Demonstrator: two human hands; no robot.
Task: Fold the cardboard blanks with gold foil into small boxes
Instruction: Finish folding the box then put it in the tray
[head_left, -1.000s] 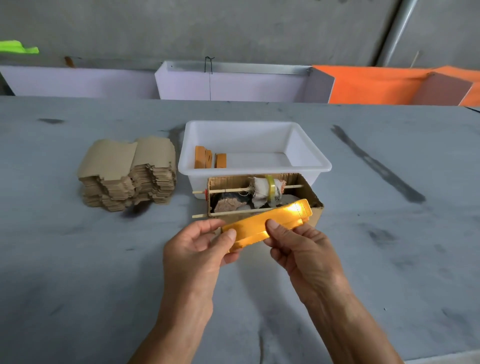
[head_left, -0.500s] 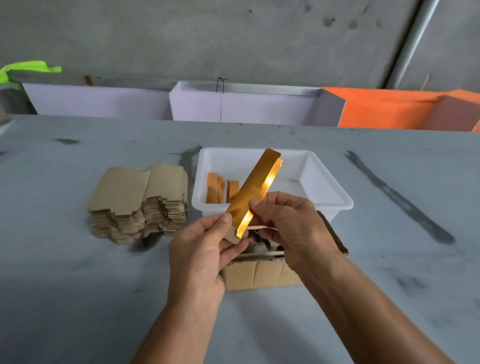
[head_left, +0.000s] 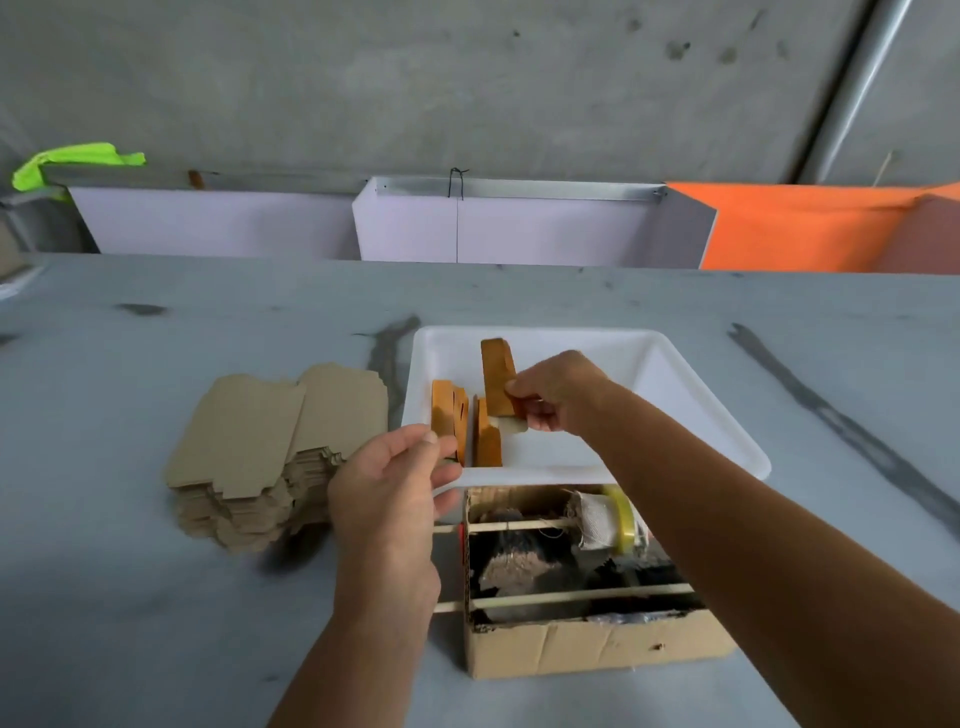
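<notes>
Our right hand (head_left: 553, 397) pinches a folded gold box (head_left: 497, 376) over the white tray (head_left: 675, 384); left hand (head_left: 387, 486) fingers curl loosely, empty. Grey scuffed worktop (head_left: 130, 597), concrete wall (head_left: 467, 78) behind.

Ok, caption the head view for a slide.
Right hand places a folded gold box into the white tray.

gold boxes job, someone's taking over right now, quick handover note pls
Right hand: holds a folded gold box over the white tray, not yet set down.
Left hand: near the tray's front left corner, fingers loosely curled; nothing visibly held.
Done: folded boxes already lie in the tray.
Left: release this box, then fold the stack of flat blanks lying left of the tray.
</notes>
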